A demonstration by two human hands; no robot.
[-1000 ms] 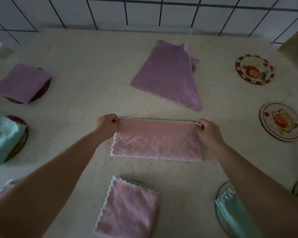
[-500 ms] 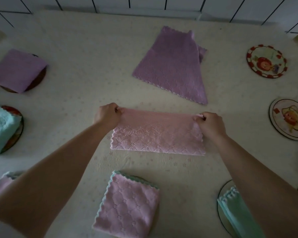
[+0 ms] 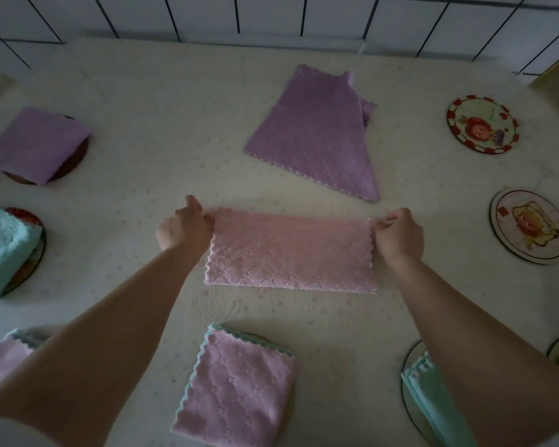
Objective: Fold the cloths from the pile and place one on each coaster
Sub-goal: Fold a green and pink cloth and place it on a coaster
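Cloths already folded sit on coasters along the desk's near edge, among them a pink square point(image 3: 236, 390). Mid-desk, the left hand point(image 3: 183, 225) and right hand point(image 3: 399, 235) each pinch a far corner of the pink cloth point(image 3: 291, 251), lying flat, folded in half. Judged next: match corners, fold short end onto short end, press the crease. Beyond, the purple cloth point(image 3: 317, 133) waits; two bare coasters point(image 3: 483, 124) lie by the right edge.

Pink cloth point(image 3: 291, 253) folded on table point(image 3: 142, 91), left hand point(image 3: 184, 228) and right hand point(image 3: 397, 237) pinching its far corners
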